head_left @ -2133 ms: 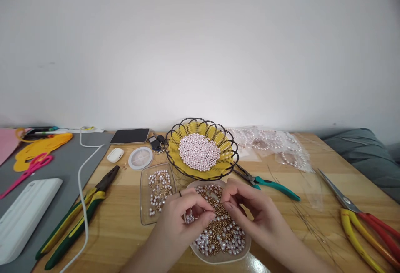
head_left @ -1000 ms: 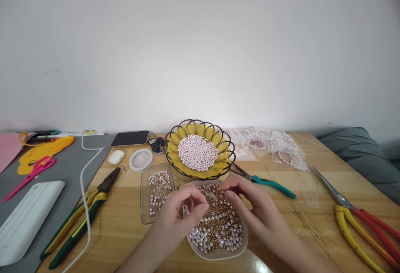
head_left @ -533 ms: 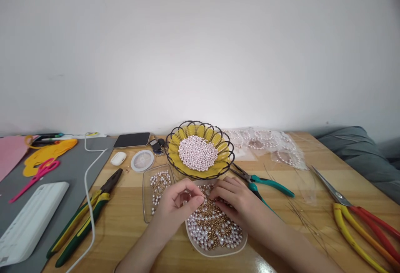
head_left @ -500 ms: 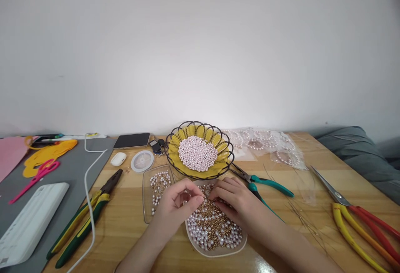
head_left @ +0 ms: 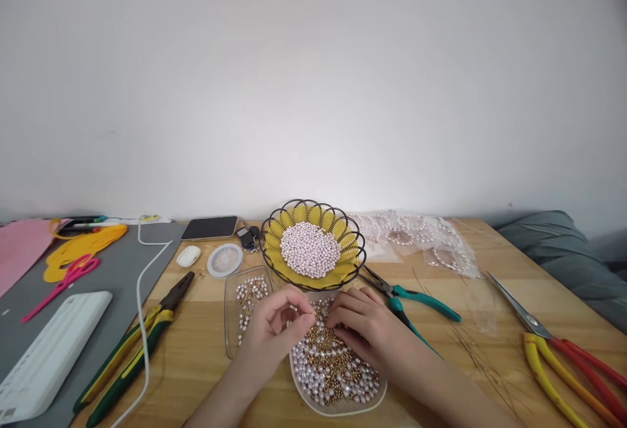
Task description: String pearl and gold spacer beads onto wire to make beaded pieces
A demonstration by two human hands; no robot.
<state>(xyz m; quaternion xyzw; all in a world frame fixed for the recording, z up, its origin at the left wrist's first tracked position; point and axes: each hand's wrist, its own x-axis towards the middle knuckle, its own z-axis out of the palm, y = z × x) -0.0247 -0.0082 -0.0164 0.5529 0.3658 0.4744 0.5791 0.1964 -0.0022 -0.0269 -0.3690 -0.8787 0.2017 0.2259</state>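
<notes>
My left hand [head_left: 279, 327] hovers over the left rim of a clear plastic box [head_left: 337, 411] of white pearl and gold beads [head_left: 337, 369]. Its thumb and index finger are pinched together; whatever lies between them is too small to make out. Over the box's right side, my right hand [head_left: 365, 323] has its fingers curled down into the beads, the tips partly hidden. A curved row of pearl beads shows among the gold ones below the hands. Just behind stands a yellow basket with a black looped rim [head_left: 313, 284], holding small pinkish-white beads [head_left: 310, 249].
Left are a smaller bead tray [head_left: 226, 323], a spool [head_left: 225, 260], green-yellow pliers [head_left: 132, 349], a white cable [head_left: 142, 310], an earphone case [head_left: 189, 257] and a phone [head_left: 209, 227]. Right lie teal pliers [head_left: 426, 300], thin wires [head_left: 482, 366], bagged bead strands [head_left: 416, 235] and large scissors [head_left: 539, 330].
The whole view has shifted, so the table sits slightly lower in the picture. Both hands keep nearly the same pose over the bead box.
</notes>
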